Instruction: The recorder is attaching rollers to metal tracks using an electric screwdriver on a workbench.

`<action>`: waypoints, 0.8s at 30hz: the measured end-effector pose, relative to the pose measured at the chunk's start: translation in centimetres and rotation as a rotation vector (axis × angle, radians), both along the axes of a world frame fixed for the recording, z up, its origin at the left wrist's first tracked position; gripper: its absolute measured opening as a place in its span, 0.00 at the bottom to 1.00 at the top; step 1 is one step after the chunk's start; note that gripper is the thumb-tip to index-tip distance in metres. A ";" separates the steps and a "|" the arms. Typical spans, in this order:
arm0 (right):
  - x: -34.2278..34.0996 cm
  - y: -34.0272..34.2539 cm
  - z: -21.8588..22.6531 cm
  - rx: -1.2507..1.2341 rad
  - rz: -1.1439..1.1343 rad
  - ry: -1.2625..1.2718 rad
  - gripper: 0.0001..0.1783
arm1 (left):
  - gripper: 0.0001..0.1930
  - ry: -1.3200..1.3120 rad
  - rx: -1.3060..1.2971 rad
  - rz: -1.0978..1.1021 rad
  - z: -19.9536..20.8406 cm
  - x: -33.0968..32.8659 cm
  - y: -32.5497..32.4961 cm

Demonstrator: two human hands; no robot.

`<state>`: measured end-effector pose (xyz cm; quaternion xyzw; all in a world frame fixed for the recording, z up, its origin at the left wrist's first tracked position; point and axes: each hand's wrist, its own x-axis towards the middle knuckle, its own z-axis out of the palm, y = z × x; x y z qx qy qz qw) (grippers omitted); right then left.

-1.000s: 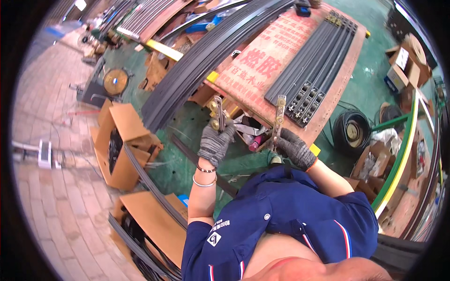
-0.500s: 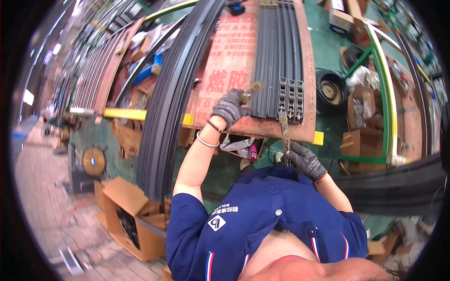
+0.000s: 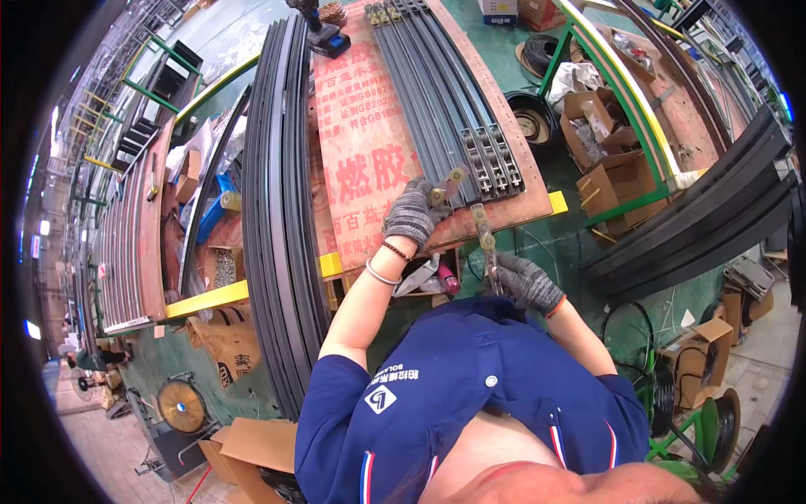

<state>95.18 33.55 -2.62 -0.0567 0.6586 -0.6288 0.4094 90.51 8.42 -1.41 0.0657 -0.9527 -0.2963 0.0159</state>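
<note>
Partly hidden metal strips [image 3: 484,228], gripping hands [image 3: 411,212]

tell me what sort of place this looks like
Likely a workshop or small factory: long dark profiles lie on a workbench, a cordless drill rests there too, and cardboard boxes stand nearby.

Green floor [image 3: 495,59] spreads around a wooden table [image 3: 374,139] printed in red, with yellow corners at its near end. Paler paving [image 3: 84,420] shows at the lower left. A green-and-yellow frame [image 3: 645,139] borders another bench at the upper right, and green racks [image 3: 172,71] stand upper left. Small bright lights [image 3: 32,332] glow along the left rim.
</note>
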 end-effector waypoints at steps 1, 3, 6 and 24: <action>-0.2 -0.2 0.1 0.006 0.015 -0.008 0.21 | 0.24 0.014 0.007 0.001 -0.2 0.1 -0.1; -0.7 -0.5 0.6 0.020 0.048 -0.025 0.21 | 0.23 0.025 0.006 -0.002 -0.2 0.3 -0.2; -0.9 -0.9 0.9 0.022 0.024 -0.044 0.17 | 0.23 0.044 -0.007 -0.006 0.2 0.5 -0.2; -2.0 -0.6 -0.5 0.149 0.052 0.143 0.20 | 0.31 -0.033 0.022 0.044 0.2 -0.3 -0.1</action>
